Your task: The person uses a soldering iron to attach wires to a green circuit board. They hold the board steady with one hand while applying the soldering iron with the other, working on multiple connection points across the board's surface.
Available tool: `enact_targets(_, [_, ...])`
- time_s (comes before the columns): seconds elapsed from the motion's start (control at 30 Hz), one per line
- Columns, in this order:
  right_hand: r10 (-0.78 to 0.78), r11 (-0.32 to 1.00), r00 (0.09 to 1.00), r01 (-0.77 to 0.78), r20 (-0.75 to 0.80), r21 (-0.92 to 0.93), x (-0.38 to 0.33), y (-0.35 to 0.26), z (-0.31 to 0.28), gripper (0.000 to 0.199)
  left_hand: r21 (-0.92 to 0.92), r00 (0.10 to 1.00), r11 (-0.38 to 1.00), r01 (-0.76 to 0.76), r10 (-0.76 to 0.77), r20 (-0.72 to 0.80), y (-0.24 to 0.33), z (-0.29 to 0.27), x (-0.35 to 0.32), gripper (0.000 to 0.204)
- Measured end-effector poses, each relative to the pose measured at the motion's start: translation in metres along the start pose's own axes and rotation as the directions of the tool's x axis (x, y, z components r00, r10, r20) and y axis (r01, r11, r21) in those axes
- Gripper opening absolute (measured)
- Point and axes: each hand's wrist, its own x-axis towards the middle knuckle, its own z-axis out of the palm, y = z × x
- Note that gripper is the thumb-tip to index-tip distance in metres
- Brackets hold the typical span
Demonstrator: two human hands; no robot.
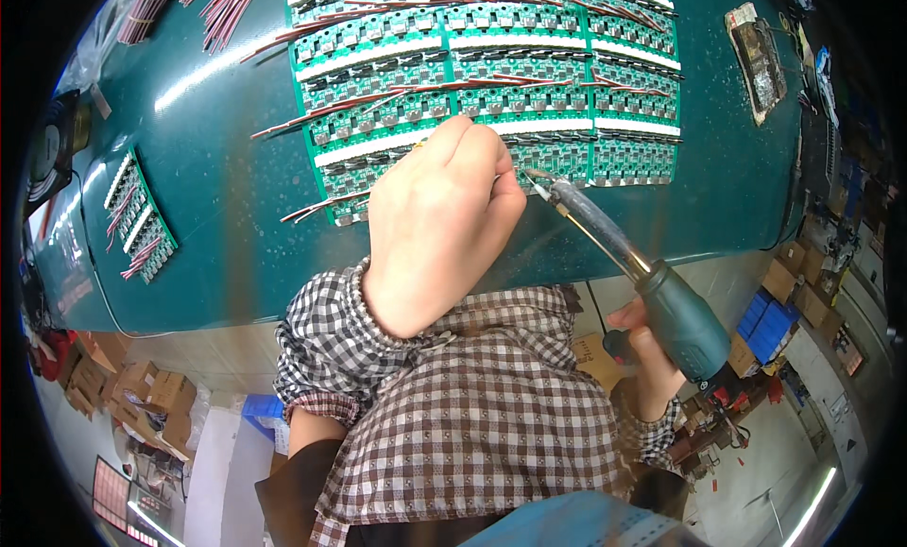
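Note:
Several green circuit boards [628, 160] lie joined in rows on the table, with white connector strips, metal parts and red, white and black wires [378, 100] across them. Over their near edge my left hand [439, 212] is closed, its fingertips pinched and turned down; whatever they hold is hidden beneath the hand. My right hand [652, 363] grips the green handle of a soldering iron [690, 320] with a thin metal tube along its shaft. The iron slants up and left, its tip beside my left fingertips at the nearest board row.
The table [217, 197] is dark green and glossy. A smaller board panel with wires [142, 216] lies at left. Bundled red and white wires [227, 16] are at the far left. A brown, stained block [756, 63] sits at the far right. Cardboard boxes [156, 391] stand below, left.

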Motion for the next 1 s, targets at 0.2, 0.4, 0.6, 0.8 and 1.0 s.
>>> enact_targets(0.2, [0.003,0.999,0.998,-0.005,-0.065,-0.037,0.004,-0.005,0.01,0.027,0.017,1.0,1.0,0.011,-0.011,0.003,0.001,0.0,0.001,0.015])
enact_targets(0.4, [0.033,0.998,0.994,-0.039,-0.106,-0.059,0.006,-0.009,0.014,0.029,0.007,1.0,1.0,0.012,-0.012,-0.009,0.0,0.002,0.0,0.015])
enact_targets(0.6, [0.062,0.994,0.992,-0.071,-0.112,-0.084,0.006,-0.015,0.015,0.029,0.017,1.0,1.0,-0.002,0.002,0.0,0.001,0.002,0.0,0.016])
enact_targets(0.8, [0.044,0.996,0.985,-0.056,-0.167,-0.068,0.006,-0.008,0.017,0.031,0.019,1.0,1.0,-0.009,0.009,-0.016,0.0,0.004,0.001,0.015])
enact_targets(1.0, [0.036,0.997,0.986,-0.048,-0.163,-0.068,0.008,-0.01,0.019,0.032,0.024,1.0,1.0,-0.003,0.003,-0.009,0.001,0.003,0.001,0.015])
